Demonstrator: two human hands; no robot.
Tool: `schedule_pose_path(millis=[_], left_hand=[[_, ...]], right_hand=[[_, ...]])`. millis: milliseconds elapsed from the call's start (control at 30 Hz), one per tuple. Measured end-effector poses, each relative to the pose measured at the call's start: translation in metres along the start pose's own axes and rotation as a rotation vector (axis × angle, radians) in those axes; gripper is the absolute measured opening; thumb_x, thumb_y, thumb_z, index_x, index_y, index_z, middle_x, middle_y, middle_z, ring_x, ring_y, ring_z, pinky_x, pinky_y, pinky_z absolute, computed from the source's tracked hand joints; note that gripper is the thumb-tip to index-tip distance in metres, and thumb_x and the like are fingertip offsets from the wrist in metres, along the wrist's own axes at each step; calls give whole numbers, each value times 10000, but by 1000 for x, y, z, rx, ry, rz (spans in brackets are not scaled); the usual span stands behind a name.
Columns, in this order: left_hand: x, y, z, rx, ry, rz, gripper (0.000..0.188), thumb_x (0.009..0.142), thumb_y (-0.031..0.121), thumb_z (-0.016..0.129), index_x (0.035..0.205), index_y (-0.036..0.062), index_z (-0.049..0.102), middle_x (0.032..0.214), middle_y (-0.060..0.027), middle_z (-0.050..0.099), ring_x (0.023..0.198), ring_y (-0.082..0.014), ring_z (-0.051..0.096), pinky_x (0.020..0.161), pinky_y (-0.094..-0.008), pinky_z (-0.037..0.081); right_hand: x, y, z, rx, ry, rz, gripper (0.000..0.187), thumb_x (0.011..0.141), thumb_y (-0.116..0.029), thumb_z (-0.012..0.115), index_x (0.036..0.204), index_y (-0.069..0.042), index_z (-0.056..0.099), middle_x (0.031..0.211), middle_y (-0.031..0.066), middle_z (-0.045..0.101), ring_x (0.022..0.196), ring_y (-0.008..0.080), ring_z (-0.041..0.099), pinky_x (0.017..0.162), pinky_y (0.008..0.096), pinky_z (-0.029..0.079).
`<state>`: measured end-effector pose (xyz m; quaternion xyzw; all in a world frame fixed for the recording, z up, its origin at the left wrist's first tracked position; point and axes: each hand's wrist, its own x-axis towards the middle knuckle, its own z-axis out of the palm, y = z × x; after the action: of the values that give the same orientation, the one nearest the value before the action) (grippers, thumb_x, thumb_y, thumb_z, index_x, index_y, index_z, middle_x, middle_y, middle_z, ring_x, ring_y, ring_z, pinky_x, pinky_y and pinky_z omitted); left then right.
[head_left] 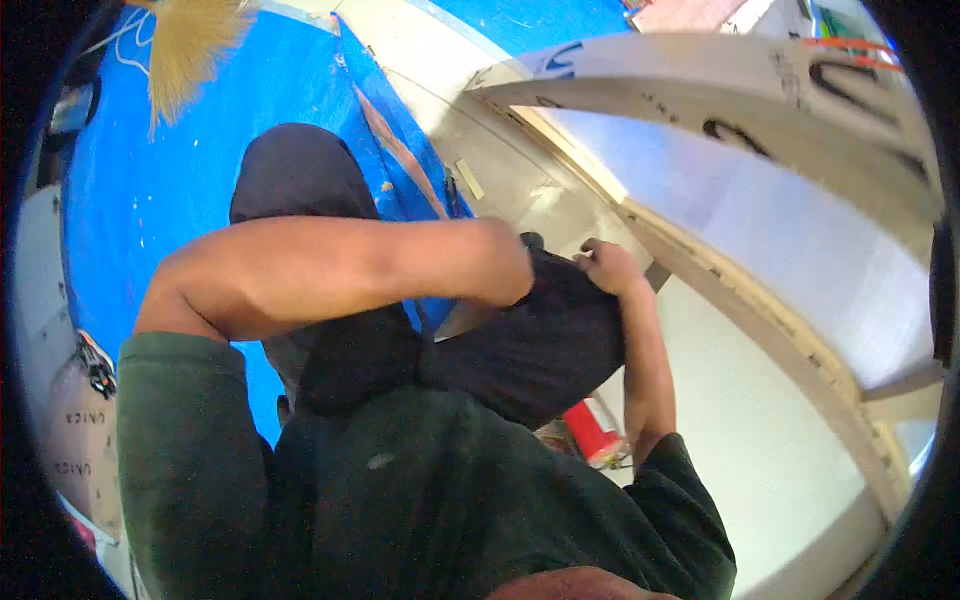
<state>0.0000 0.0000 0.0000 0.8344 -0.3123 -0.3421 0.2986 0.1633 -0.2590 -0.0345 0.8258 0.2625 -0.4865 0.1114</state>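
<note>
My bent left arm crosses over my lap, and my left hand [503,262] is above my black-trousered right leg [550,345]. That hand is blurred and its fingers are hidden, so whether it holds anything cannot be made out. On the far side of the same knee is my right hand [610,267], fingers bent and apart, with nothing visible in them. A small black object [532,241] shows between the two hands, its kind unclear. Under the left forearm a grey-brown wedge shape [465,318] peeks out beside the leg.
A large wooden frame [740,265] with marked boards [690,85] stands on the right. Blue sheeting [200,190] covers the floor at left, with a straw broom [195,50] at its far edge. A small wood strip [469,179] and a red object [592,432] lie nearby.
</note>
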Motion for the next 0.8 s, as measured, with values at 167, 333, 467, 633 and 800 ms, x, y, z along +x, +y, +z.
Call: schedule_pose_path(millis=[167, 333, 467, 633, 800], left_hand=[[-35, -20, -55, -101, -276, -65, 388, 801, 368, 812, 1074, 91, 814, 1090, -144, 778, 969, -325, 748, 791, -527, 585], [-40, -41, -48, -190, -189, -268, 439, 816, 465, 835, 1132, 162, 807, 1199, -100, 758, 1077, -330, 704, 860, -484, 566], [-19, -33, 91, -805, 531, -881, 268, 931, 276, 615, 1013, 95, 795, 1037, -160, 770, 917, -369, 734, 793, -563, 566], [-88, 73, 94, -511, 216, -581, 343, 935, 308, 636, 1161, 80, 759, 1135, -221, 744, 1016, -384, 717, 871, -541, 562], [-165, 86, 51, -509, 634, -272, 341, 887, 293, 666, 1066, 26, 781, 1064, -222, 760, 937, -387, 723, 812, -507, 565]], right_hand=[[36, -13, -16, -208, -26, -125, 383, 966, -332, 639, 1194, -33, 710, 1111, 247, 741, 1061, 414, 702, 948, 483, 548], [-15, -30, 45, -742, -220, -269, 388, 986, -298, 516, 1250, -73, 689, 1273, 176, 686, 1198, 417, 641, 984, 631, 512], [-98, 0, 107, -819, 314, -974, 388, 1028, -383, 542, 1242, -95, 688, 1277, 204, 668, 1138, 388, 626, 906, 621, 533], [-114, -138, 3, -111, -192, -346, 385, 1035, -386, 539, 1213, -86, 701, 1231, 203, 682, 1092, 376, 644, 885, 600, 542], [-166, -228, -109, -54, -171, -380, 386, 1042, -388, 536, 1184, -77, 715, 1186, 202, 697, 1046, 364, 662, 863, 578, 550]])
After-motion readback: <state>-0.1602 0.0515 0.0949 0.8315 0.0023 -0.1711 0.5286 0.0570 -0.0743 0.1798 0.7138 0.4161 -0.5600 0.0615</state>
